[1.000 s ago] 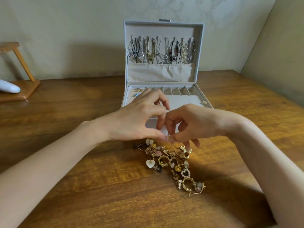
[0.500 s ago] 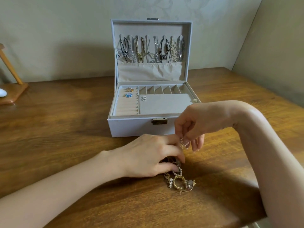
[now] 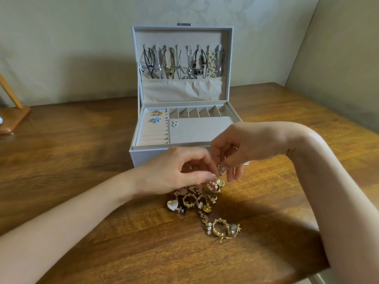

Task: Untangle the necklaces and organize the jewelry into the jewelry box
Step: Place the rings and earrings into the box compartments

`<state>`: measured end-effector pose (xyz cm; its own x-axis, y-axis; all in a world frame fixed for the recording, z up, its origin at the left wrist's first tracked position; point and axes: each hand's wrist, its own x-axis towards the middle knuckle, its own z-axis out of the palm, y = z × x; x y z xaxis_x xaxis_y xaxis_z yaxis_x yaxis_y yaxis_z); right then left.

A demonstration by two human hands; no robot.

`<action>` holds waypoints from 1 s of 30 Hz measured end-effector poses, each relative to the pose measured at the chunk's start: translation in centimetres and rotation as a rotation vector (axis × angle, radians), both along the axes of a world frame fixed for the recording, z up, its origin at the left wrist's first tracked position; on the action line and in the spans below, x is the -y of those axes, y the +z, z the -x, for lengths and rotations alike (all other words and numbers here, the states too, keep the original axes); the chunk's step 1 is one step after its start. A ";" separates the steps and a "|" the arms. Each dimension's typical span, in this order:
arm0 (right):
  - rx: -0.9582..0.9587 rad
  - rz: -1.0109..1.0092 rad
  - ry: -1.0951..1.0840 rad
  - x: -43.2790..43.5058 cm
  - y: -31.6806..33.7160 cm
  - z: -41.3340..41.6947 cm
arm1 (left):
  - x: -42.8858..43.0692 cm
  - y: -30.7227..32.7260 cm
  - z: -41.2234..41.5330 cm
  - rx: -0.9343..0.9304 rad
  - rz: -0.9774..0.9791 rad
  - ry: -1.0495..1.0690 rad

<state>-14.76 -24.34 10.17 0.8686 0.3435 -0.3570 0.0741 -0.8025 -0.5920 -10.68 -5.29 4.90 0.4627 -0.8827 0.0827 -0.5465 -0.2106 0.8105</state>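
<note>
Pinching small piece (image 3: 222, 171): left hand (image 3: 174, 173), right hand (image 3: 244, 146), both curled, above jewelry pile (image 3: 196, 199).

I'm looking down at a wooden table (image 3: 82, 150) with a warm brown, streaky grain and a slight gloss. It fills the lower half of my view, and its near corner shows at the bottom right. Behind it stands a pale cream-green back wall (image 3: 61, 37) with a faint embossed floral pattern (image 3: 205, 11) near the top. A plainer side wall (image 3: 348, 58) meets it in a corner on the right and runs along the table's right edge. At the far left an orange-brown wooden stand (image 3: 12, 119) with a slanted post sits on the table, mostly cut off. The light is soft, with dim shadows on the back wall and the table.
</note>
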 end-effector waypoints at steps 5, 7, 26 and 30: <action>0.158 -0.160 -0.035 0.3 0.2 -0.2 | -0.4 0.4 -0.7 -0.099 0.050 0.060; 0.211 -0.246 -0.051 0.5 0.0 -0.6 | -0.6 0.8 -1.0 -0.101 0.081 0.100; 0.371 -0.383 -0.652 -2.5 -1.9 -14.0 | 0.0 2.4 -11.5 0.095 0.232 0.704; 0.405 -0.269 -0.647 -2.8 -1.9 -15.9 | 0.0 1.9 -12.5 0.070 0.241 0.704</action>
